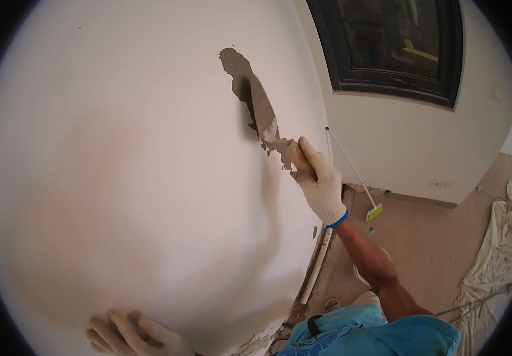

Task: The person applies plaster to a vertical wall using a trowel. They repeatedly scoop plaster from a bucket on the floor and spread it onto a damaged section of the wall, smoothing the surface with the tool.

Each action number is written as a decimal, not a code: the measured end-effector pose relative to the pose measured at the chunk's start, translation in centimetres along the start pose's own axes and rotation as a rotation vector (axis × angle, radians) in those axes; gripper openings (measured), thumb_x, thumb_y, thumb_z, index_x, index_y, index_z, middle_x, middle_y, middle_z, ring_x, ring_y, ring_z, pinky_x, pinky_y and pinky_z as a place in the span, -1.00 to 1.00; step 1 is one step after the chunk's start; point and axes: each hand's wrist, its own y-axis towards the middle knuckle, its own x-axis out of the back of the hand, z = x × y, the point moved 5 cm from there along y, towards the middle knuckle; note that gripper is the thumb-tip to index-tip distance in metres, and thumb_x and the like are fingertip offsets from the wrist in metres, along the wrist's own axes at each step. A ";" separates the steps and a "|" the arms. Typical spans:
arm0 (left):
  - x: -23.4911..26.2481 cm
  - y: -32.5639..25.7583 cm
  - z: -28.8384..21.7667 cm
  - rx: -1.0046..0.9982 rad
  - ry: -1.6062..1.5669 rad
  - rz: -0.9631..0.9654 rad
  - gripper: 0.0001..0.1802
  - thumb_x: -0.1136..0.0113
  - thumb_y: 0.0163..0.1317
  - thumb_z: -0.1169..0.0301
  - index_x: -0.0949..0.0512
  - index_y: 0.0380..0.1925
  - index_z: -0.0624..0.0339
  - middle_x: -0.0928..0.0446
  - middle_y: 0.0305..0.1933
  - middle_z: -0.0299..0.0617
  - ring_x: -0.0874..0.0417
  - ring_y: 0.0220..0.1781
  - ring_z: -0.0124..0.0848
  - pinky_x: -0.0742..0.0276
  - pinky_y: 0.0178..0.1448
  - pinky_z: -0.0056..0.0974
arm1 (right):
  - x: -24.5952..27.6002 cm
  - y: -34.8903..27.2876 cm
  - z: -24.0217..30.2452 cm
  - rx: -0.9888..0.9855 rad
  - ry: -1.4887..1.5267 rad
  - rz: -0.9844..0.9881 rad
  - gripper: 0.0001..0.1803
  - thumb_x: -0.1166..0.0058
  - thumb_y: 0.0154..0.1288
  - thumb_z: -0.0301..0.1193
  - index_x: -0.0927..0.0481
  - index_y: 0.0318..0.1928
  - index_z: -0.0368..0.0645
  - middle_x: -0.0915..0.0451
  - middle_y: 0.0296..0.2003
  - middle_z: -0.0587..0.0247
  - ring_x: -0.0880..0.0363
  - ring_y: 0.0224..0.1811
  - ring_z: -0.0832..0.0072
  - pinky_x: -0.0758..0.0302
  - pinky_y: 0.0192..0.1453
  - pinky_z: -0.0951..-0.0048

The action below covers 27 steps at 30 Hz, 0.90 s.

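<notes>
Right hand [321, 184], in a white knit glove, grips a plaster-caked putty knife [262, 113] pressed against the white wall [119, 166]; the gloved left hand [128, 335] rests flat, fingers spread, near the wall's lower left.

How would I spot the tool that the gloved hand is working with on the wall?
Find the big white wall and its only grey smear. At the smear's lower end, the right hand grips a putty knife, its flat blade caked with grey filler, unlike the long white-handled broom behind.
</notes>
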 end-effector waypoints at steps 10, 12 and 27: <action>-0.1 -0.1 0.0 0.024 0.009 -0.003 -0.87 -0.07 0.02 0.49 -0.37 -0.59 -0.03 -0.13 -0.53 -0.33 -0.10 -0.41 -0.32 -0.07 -0.12 -0.12 | -0.9 2.4 0.5 0.011 -0.110 0.059 -0.19 -0.40 0.20 -0.54 -0.47 0.49 -0.07 -0.66 -0.10 0.02 -0.72 -0.11 0.12 -0.63 0.02 0.22; -0.1 -0.2 0.1 0.017 0.009 -0.008 -0.87 -0.07 0.02 0.49 -0.37 -0.59 -0.03 -0.13 -0.53 -0.34 -0.10 -0.41 -0.33 -0.07 -0.12 -0.12 | -0.9 1.0 1.1 0.002 -0.144 0.090 -0.19 -0.41 0.19 -0.53 -0.47 0.49 -0.05 -0.66 -0.10 0.02 -0.71 -0.11 0.11 -0.63 0.01 0.22; 0.0 -0.1 0.2 0.026 0.010 0.019 -0.87 -0.09 0.07 0.45 -0.37 -0.58 0.00 -0.12 -0.53 -0.30 -0.11 -0.40 -0.31 -0.04 -0.13 -0.12 | -1.2 3.1 1.5 0.070 -0.161 0.053 -0.20 -0.41 0.19 -0.53 -0.47 0.48 -0.08 -0.65 -0.15 0.04 -0.70 -0.15 0.14 -0.62 -0.05 0.23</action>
